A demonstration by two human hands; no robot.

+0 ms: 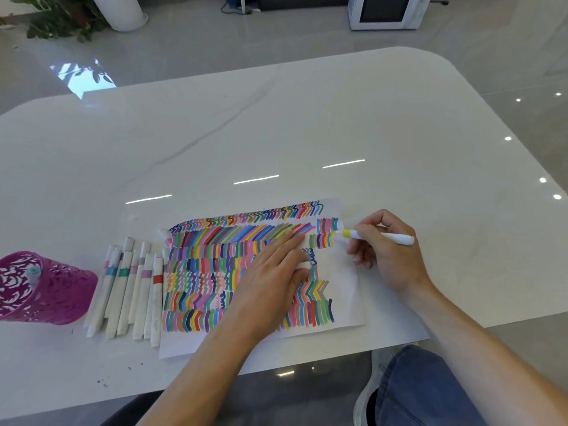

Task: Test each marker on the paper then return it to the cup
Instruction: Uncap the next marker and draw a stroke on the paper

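- Yellow marker [378, 236] pinched in my right hand [388, 256], fingers curled round the barrel near the nib, tip on the paper [341, 272], upper right
- Left hand [270, 272] flat, fingers together, pinning that paper
- Light, stiff, slick plastic: grip mid-barrel for the trip to the pink cup [61, 290], far left

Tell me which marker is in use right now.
The yellow marker in the right hand, its tip on the paper; the other markers lie in a row left of the paper.

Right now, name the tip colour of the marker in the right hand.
The marker is yellow-tipped, white-barrelled; head view.
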